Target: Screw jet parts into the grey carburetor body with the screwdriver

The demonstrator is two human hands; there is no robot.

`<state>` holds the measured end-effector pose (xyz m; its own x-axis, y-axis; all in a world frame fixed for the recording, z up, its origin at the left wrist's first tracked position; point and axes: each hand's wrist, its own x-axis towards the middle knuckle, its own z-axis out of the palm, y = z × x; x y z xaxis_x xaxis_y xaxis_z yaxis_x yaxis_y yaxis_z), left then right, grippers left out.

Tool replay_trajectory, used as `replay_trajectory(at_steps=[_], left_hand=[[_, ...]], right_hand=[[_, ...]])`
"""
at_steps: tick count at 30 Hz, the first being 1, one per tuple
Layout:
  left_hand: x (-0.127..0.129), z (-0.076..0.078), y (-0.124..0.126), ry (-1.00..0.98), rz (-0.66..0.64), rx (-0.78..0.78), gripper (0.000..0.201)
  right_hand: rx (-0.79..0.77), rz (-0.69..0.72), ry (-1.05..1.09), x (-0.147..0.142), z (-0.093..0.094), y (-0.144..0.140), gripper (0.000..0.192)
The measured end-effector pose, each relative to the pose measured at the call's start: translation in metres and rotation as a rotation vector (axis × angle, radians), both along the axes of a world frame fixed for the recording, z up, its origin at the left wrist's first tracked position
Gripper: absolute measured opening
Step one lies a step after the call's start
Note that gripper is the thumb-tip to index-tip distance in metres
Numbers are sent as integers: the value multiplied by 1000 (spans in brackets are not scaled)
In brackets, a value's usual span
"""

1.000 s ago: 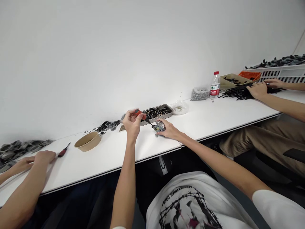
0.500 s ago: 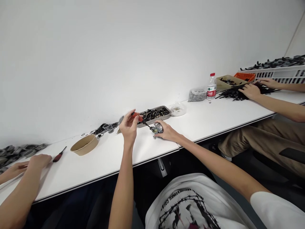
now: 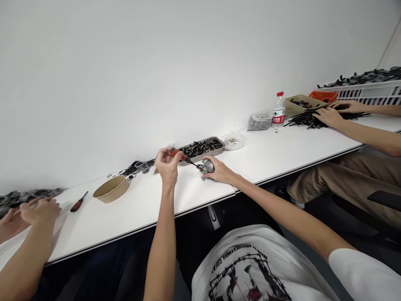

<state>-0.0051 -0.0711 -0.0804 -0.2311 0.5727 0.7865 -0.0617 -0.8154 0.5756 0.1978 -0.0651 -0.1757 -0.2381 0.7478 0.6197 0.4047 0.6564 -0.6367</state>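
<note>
My left hand [image 3: 168,166] is closed round the red and black handle of a screwdriver [image 3: 180,155]. The screwdriver slants down to the right, its tip end at a small grey plastic part [image 3: 208,166] with some yellow-green inside. My right hand [image 3: 220,170] grips that part from its right side, just above the white table [image 3: 200,194]. Whether the tip touches a screw is too small to make out. Just behind both hands lies a metal tray [image 3: 205,157] of small black and brass-coloured pieces.
Left are a tan bowl [image 3: 112,190], a second screwdriver [image 3: 79,203], black rings [image 3: 138,167] and a co-worker's hands [image 3: 40,210]. Right are a clear plastic bag [image 3: 234,141], a bag of grey pieces [image 3: 260,121], a bottle [image 3: 278,110] and another co-worker's hands [image 3: 328,116] on black strips [image 3: 305,120].
My left fingers have shifted on the screwdriver handle, while the tip stays at the grey part. My right hand keeps its hold. The left co-worker's hands have moved a little left.
</note>
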Motion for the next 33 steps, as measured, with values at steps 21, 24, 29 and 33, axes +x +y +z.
replay_trajectory(at_steps=[21,24,29,33], left_hand=[[-14,0,-10,224,-109,-46,33],[-14,1,-13,231,-134,-41,34],[-14,0,-11,188,-125,-15,43],[-15,0,-9,188,-120,-24,40]], right_hand=[[-61,-28,-13,2,0,0,70],[-47,-23,-23,1,0,-1,68],[24,-19,-52,0,-1,-4,68],[119,0,-75,-1,1,-8,52]])
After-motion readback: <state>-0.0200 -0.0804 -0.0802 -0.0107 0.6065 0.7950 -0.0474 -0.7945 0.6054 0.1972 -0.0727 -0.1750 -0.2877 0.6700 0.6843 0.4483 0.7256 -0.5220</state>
